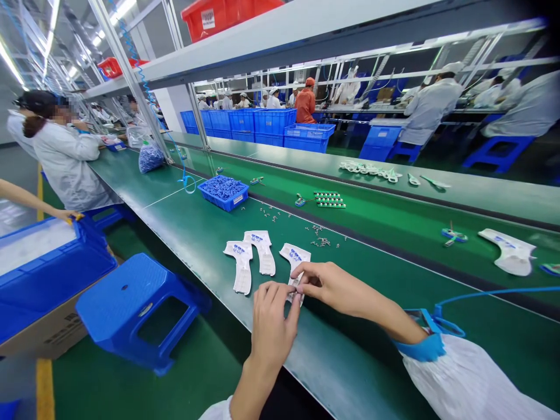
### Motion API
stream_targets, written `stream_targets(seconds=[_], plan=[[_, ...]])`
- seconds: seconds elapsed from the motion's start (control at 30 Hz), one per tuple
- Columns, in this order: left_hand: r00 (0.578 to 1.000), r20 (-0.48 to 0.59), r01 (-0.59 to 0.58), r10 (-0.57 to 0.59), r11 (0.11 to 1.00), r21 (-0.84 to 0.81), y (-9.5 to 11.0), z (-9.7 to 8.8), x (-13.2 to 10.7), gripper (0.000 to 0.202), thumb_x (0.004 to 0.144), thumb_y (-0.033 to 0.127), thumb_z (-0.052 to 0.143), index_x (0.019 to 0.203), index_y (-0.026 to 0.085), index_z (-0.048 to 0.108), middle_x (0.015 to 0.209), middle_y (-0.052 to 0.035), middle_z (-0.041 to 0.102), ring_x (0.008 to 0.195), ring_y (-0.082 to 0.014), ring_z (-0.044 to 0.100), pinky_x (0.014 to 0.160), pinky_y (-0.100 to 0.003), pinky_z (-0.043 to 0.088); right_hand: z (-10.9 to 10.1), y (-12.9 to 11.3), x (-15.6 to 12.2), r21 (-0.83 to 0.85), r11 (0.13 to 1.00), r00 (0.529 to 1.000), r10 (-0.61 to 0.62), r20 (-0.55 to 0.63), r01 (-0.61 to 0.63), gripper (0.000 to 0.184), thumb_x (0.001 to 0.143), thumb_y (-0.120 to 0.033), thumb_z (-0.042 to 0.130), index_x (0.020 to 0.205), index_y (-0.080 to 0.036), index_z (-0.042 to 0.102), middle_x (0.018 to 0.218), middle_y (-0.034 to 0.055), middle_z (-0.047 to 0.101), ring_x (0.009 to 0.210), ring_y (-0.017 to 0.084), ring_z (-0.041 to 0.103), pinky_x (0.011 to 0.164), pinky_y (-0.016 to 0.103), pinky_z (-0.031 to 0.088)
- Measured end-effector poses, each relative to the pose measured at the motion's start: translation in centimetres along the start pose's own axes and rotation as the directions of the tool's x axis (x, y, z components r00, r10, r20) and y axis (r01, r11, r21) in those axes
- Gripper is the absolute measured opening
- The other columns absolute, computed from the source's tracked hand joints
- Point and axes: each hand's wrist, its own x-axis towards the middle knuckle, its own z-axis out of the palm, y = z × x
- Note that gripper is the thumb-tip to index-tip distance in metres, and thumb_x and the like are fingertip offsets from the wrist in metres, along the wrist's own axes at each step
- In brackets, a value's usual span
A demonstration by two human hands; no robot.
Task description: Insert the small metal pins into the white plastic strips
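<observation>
My left hand (273, 321) and my right hand (335, 287) meet over the lower end of a white gun-shaped plastic shell half (294, 254). Fingertips of both hands are pinched together there; what lies between them is too small and covered to make out. Blue parts show in the upper end of this shell. Just to the left lie two similar shell halves, a nearer one (242, 271) and a farther one (263, 256), also with blue parts inside. Beyond the hands are scattered small metal pieces (322, 241).
A blue bin of small blue parts (224, 192) stands farther up the bench. On the green belt lie a white-dotted board (330, 199) and another white shell (510, 251). A blue stool (126, 297) is at left, by a blue crate (52, 274) touched by another person's hand (67, 216).
</observation>
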Motion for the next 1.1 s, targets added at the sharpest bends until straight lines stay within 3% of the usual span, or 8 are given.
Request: stream_targets(seconds=[0.17,0.33,0.57,0.7,1.1], plan=[[0.998,-0.054,0.036,-0.036,0.999,0.009,-0.3,0.2,-0.3,0.009,0.095,0.017,0.055,0.092,0.021,0.062,0.091,-0.0033,0.067,0.09,-0.0209,0.06,0.081,-0.036,0.047,0.5,-0.4,0.4,0.033,0.996,0.996,0.084,-0.02,-0.083,0.019,0.09,-0.033,0.056,0.084,-0.02,0.069,0.081,0.0036,0.076,0.077,0.019,0.07,0.069,0.026,0.049],[0.997,-0.07,0.044,-0.043,0.999,0.01,-0.4,0.3,-0.3,0.008,0.095,0.019,0.056,0.091,0.021,0.063,0.089,-0.004,0.067,0.089,-0.0218,0.061,0.081,-0.037,0.049,0.7,0.2,0.6,0.026,0.995,0.995,0.099,0.015,-0.099,0.022,0.089,-0.031,0.054,0.082,-0.018,0.071,0.078,0.004,0.075,0.073,0.019,0.067,0.065,0.026,0.047],[1.0,0.019,-0.002,0.001,0.998,0.056,-0.1,0.3,0.0,0.027,0.091,0.024,0.062,0.118,0.023,0.059,0.117,-0.0071,0.065,0.112,-0.0259,0.057,0.094,-0.044,0.048,-0.2,2.0,1.3,-0.133,0.976,0.981,0.155,-0.114,-0.17,0.014,0.082,-0.025,0.054,0.08,-0.018,0.066,0.076,0.0019,0.069,0.069,0.018,0.06,0.061,0.026,0.041],[0.997,0.071,-0.003,-0.004,0.996,0.086,-0.1,0.4,0.0,0.026,0.091,0.023,0.061,0.117,0.022,0.059,0.122,-0.0064,0.064,0.114,-0.0266,0.055,0.095,-0.046,0.048,0.1,2.2,1.6,-0.163,0.969,0.981,0.176,-0.077,-0.186,0.013,0.08,-0.021,0.052,0.077,-0.018,0.064,0.075,0.0021,0.068,0.068,0.017,0.059,0.06,0.026,0.04],[0.997,0.072,0.02,-0.026,0.996,0.086,-0.1,0.5,-0.1,0.024,0.09,0.024,0.063,0.114,0.023,0.061,0.121,-0.0062,0.064,0.11,-0.028,0.056,0.092,-0.047,0.048,0.5,2.9,1.5,-0.225,0.954,0.979,0.185,-0.086,-0.2,0.012,0.081,-0.022,0.053,0.076,-0.02,0.064,0.075,0.0022,0.069,0.067,0.018,0.059,0.058,0.026,0.038]])
